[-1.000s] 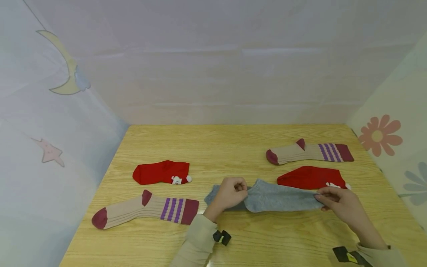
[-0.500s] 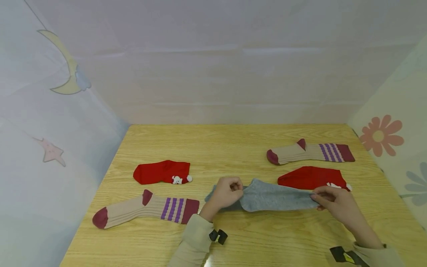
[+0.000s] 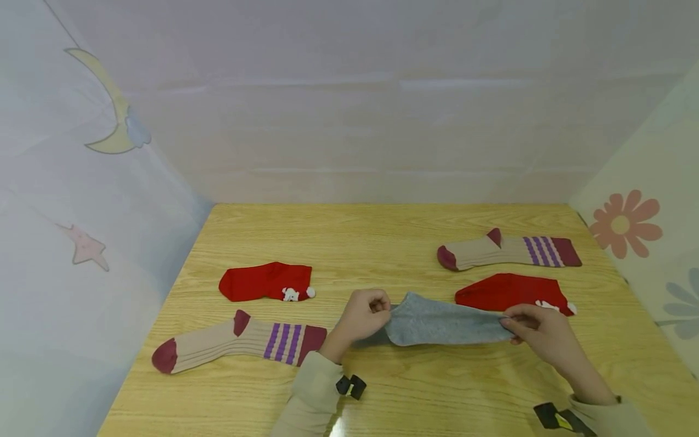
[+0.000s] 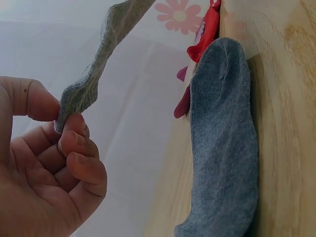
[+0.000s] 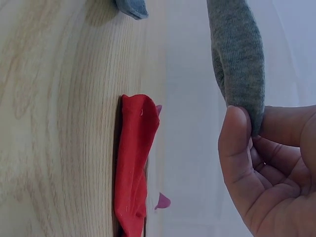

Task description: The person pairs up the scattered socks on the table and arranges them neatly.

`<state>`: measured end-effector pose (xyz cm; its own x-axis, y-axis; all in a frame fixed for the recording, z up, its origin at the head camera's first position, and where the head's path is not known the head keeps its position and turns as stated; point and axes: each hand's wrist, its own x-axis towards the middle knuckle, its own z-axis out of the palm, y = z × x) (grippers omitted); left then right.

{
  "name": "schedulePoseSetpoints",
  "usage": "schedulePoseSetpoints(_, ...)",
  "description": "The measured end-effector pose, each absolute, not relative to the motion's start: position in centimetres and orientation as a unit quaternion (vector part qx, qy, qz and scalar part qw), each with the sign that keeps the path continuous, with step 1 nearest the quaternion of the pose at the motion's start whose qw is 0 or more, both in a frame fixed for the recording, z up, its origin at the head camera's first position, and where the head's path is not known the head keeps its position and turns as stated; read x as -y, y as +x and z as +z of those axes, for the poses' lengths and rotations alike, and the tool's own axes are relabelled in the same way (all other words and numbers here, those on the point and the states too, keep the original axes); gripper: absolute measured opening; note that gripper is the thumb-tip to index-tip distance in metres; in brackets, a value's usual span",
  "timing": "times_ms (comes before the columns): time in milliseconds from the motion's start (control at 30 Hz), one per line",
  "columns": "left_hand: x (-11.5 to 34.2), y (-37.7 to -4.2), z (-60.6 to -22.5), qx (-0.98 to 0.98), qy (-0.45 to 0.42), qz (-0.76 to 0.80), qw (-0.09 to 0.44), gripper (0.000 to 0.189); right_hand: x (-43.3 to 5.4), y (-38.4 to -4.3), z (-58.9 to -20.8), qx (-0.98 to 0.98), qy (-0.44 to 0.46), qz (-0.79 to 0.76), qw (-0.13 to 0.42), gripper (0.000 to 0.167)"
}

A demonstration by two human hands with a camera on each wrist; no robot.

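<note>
Gray sock is stretched over the near half of the tabletop, long axis roughly parallel to the near edge, narrower end toward the right edge, left hand pinching the wider end and right hand the narrow one. Both wrist views show it lifted clear of the wood, which head view doesn't make plain. Left wrist also shows a second sock lying flat, rounded end toward the right edge, mostly covered in head view.
</note>
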<state>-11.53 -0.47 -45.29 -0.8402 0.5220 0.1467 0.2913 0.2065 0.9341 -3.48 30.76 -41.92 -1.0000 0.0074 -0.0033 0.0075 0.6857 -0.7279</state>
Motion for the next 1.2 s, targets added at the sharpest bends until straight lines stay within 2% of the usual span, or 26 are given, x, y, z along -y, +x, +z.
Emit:
schedulePoseSetpoints(567,1.3,-11.6,-44.9,-0.779,0.259,0.563,0.096,0.016,-30.0,-3.9,-41.9,-0.92,-0.024,-0.39,-0.028,0.009)
schedulePoseSetpoints(700,1.7,-11.2,-43.5,-0.779,0.263,0.562,0.087,0.014,-29.6,-4.0,-41.9,-0.916,-0.037,-0.399,-0.033,0.009)
schedulePoseSetpoints(867,2.3,-10.5,-41.3,-0.778,0.264,0.563,0.086,0.013,-29.0,-4.1,-41.9,-0.914,-0.032,-0.403,-0.028,0.01)
schedulePoseSetpoints(1200,2.8,-10.6,-41.4,-0.781,0.261,0.562,0.081,0.012,-28.5,-4.1,-42.1,-0.911,-0.016,-0.412,-0.014,0.009)
